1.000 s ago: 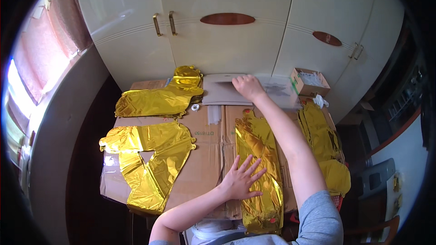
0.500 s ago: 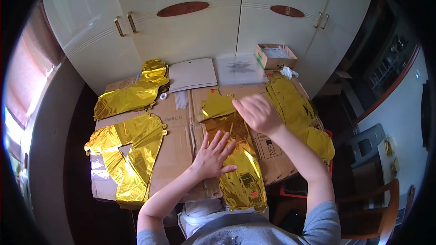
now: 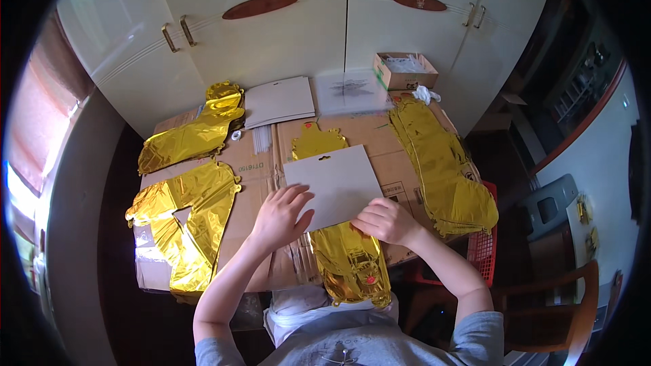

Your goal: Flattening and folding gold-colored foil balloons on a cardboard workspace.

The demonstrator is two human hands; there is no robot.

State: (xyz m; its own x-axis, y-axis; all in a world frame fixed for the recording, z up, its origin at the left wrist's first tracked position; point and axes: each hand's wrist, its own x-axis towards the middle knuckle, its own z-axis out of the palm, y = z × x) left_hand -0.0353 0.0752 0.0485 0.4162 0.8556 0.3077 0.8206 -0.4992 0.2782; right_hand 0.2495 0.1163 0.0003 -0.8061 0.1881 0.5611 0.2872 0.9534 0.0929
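A light grey card (image 3: 332,179) with a small hanger hole near its far edge lies over a long gold foil balloon (image 3: 349,264). The foil is uncovered beyond the card and again toward my body; its middle is hidden. At the card's left edge my left hand (image 3: 281,213) rests with its thumb apart from the fingers, open. My right hand (image 3: 386,220) is closed at the card's near right edge, fingers pinched there. Whether foil is caught in that pinch too is hard to see.
Flat gold foil balloons lie at the left (image 3: 196,210), far left (image 3: 186,135) and right (image 3: 444,169) of the cardboard-covered table (image 3: 261,193). Along the back are a stack of grey cards (image 3: 279,102), a clear sheet pile (image 3: 346,93) and a box (image 3: 407,71). A red basket (image 3: 483,254) stands right.
A grey card now lies on the middle foil balloon, which was uncovered there. My left hand has moved from the foil to the card's left edge; my right hand has come down toward me.
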